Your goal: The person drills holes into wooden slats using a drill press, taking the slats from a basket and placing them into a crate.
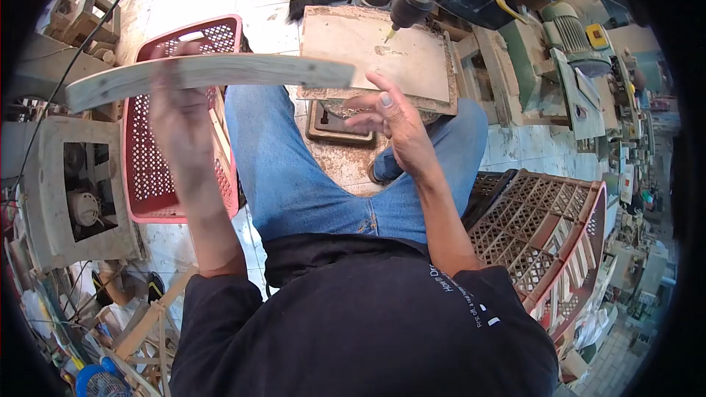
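A long, gently curved wooden slat [250,70] is held up in front of me, with small dark marks near its ends. My left hand [181,121], smeared by motion, grips it left of its middle. Beside the slat's right end, my right hand [401,121] has its fingers apart and holds nothing. Beyond that hand, a drill bit [392,34] in the drill press chuck [409,7] points down at a pale board [338,40] on the press table. The board has a worn, pitted spot under the bit.
A pink plastic basket [132,169] stands at my left with wooden strips inside. At my right is a brown crate [515,202] with more wood pieces in a red-rimmed basket [599,213]. A green motor [566,29] and machinery stand at the back right. Sawdust covers the floor beneath the press.
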Demonstrator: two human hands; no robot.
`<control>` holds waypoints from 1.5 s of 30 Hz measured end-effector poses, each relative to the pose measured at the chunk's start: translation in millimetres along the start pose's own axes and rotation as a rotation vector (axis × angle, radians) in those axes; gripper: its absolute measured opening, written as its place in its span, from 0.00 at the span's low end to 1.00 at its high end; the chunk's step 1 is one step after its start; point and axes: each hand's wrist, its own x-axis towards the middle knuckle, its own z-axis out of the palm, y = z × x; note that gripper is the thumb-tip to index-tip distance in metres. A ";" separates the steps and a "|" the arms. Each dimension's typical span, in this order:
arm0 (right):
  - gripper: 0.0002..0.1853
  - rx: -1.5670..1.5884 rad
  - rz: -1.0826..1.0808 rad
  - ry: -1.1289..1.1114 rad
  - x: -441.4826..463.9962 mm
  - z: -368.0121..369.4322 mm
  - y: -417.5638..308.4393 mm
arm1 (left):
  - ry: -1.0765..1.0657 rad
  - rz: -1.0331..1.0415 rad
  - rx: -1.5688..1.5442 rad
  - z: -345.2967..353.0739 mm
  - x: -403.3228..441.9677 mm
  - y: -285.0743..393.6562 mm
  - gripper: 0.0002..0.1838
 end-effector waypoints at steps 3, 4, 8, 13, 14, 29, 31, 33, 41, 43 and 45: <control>0.25 0.052 0.026 0.072 3.1 2.7 8.2 | 0.113 -0.154 -0.109 3.5 -11.9 -38.0 0.22; 0.26 0.075 0.045 0.097 3.3 -4.4 12.8 | 0.160 -0.190 -0.141 3.0 -14.3 -47.6 0.21; 0.17 -0.061 0.152 0.228 8.2 -21.0 17.6 | 0.244 -0.322 -0.215 -2.5 -18.3 -72.4 0.22; 0.13 -0.073 0.134 0.220 11.5 -29.9 23.1 | 0.183 -0.373 -0.269 -13.5 -21.6 -98.6 0.24; 0.13 -0.031 0.126 0.223 11.0 -32.7 23.7 | 0.140 -0.382 -0.286 -18.0 -20.7 -103.7 0.25; 0.13 0.181 0.061 0.301 27.0 -69.2 15.7 | -0.530 -0.837 0.754 4.6 -30.5 -67.1 0.18; 0.13 0.186 0.100 0.302 29.7 -80.1 14.7 | -0.667 -0.432 1.032 31.7 -32.5 -58.9 0.16; 0.14 0.160 0.146 0.339 30.4 -78.9 9.8 | -0.783 0.257 1.206 38.0 -30.3 -79.3 0.15; 0.15 0.103 0.169 0.295 35.2 -86.2 23.4 | -1.205 0.440 1.273 45.9 16.1 -155.0 0.23; 0.16 0.134 0.209 0.339 32.4 -82.9 18.9 | -1.179 0.449 1.253 47.9 15.4 -155.8 0.21; 0.16 0.130 0.221 0.374 31.1 -82.0 11.3 | -1.152 0.465 1.277 50.3 15.6 -158.8 0.20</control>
